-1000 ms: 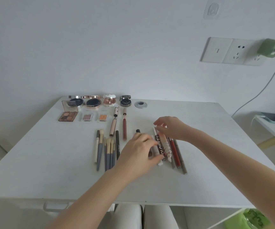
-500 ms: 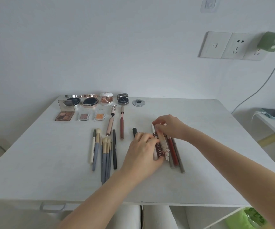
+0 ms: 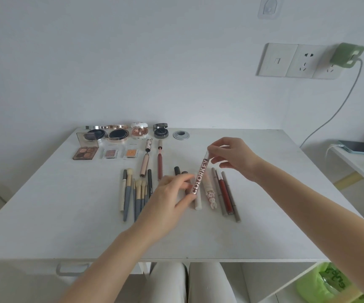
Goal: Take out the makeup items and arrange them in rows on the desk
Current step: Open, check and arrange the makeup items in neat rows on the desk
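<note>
A long brown tube with white lettering is lifted just above the white desk. My right hand pinches its far end and my left hand holds its near end between thumb and fingers. Under it lie a white stick, a cream pen with a bunny charm, a red lip tube and grey pencils. Two dark tubes are partly hidden by my left hand. Brushes lie to the left, with palettes and compacts behind them.
A round grommet sits in the desk near the back edge. A side shelf with a phone stands to the right, with a charger cable running up to the wall socket. A green bag sits under the desk at right.
Both hands have raised the lettered tube off the row; its far end has come up and back, and my left hand has slid to its near end.
</note>
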